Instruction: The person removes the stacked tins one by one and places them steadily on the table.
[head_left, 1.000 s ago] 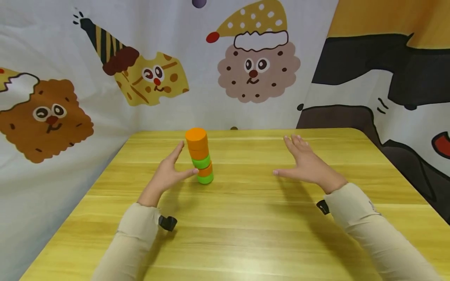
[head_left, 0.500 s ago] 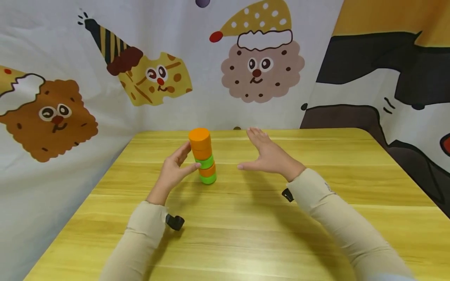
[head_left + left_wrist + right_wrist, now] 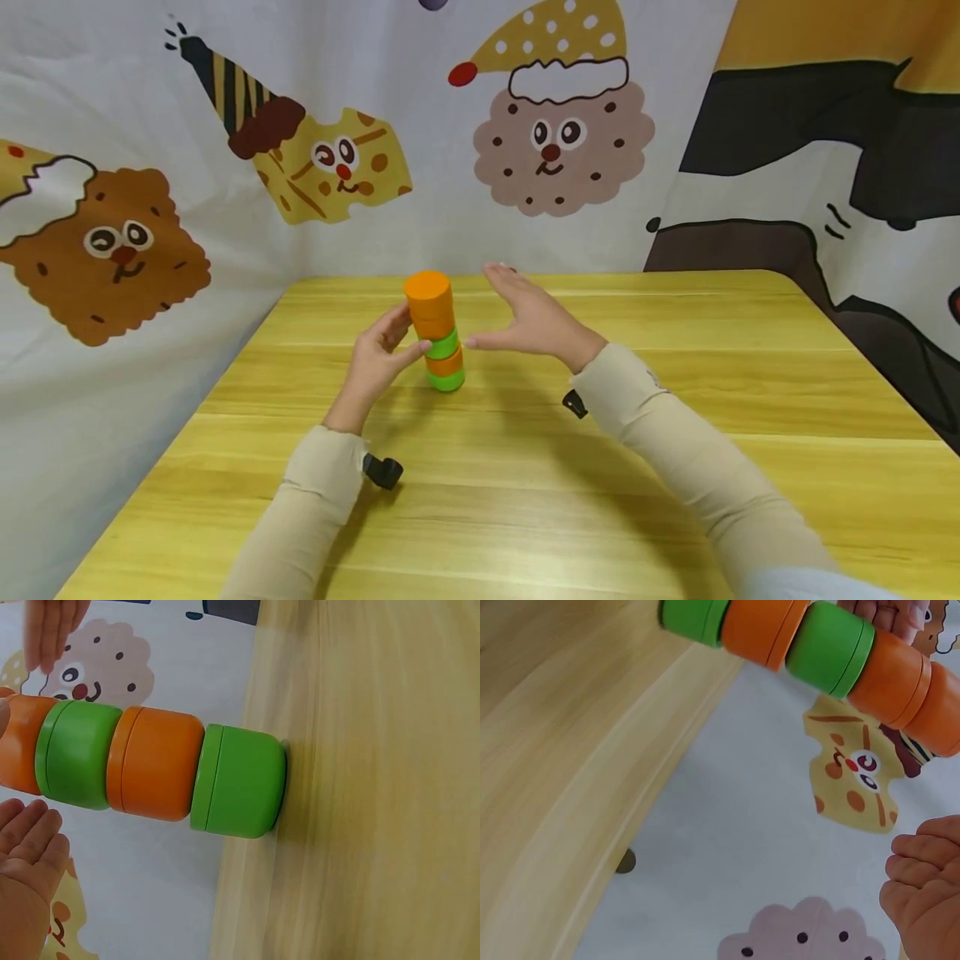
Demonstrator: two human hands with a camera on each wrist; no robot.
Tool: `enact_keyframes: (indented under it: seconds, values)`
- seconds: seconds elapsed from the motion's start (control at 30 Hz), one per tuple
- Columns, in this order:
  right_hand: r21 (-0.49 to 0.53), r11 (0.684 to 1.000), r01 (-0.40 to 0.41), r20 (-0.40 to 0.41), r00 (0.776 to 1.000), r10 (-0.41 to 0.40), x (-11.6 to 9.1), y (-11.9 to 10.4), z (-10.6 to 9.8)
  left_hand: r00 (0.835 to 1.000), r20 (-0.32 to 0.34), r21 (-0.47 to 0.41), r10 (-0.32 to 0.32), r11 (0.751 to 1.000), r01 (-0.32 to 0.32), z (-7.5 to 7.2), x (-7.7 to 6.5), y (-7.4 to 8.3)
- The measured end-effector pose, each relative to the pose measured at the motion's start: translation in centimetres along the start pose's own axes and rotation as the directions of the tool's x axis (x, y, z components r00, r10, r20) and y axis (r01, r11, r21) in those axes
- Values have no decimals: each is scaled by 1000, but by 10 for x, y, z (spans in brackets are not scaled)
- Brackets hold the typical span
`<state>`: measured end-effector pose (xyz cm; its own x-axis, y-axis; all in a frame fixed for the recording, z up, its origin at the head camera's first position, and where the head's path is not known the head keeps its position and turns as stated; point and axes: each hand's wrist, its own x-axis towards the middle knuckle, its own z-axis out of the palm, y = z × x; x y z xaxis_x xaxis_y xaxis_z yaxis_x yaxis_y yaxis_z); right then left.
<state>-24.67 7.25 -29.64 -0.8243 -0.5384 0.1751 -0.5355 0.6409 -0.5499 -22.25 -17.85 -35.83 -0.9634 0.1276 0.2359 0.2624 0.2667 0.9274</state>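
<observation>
A stack [image 3: 431, 304] of several round orange and green lidded pots stands upright on the table. Green is at the bottom, and two orange ones sit at the top. My left hand [image 3: 372, 354] is beside its left side, fingers extended behind and thumb in front near the upper green pot. Whether the thumb touches is hard to tell. My right hand [image 3: 543, 321] hovers right of the stack, apart from it, with fingers straight and thumb spread. In the left wrist view, the right hand's fingers [image 3: 52, 634] show beyond the stack. Neither hand holds anything.
The wood-grain table [image 3: 480, 500] reaches back to a white cloth [image 3: 442, 233] printed with cartoon biscuits and cheese. Small black cameras [image 3: 384, 472] sit at both wrists.
My right hand has moved left toward the stack. My left hand has come in closer at the stack's left side. The stack still stands in place on the table.
</observation>
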Motion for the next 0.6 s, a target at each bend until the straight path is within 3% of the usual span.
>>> enact_keyframes:
  seconds: [0.37, 0.6]
  values:
    - [24, 999, 40, -4, 999, -40, 20, -15, 2, 1000, -11, 1, 17, 1000, -17, 3, 2, -5]
    - [95, 992, 83, -35, 996, -80, 32, -17, 8, 1000, -29, -20, 2, 1000, -2, 5, 3, -7]
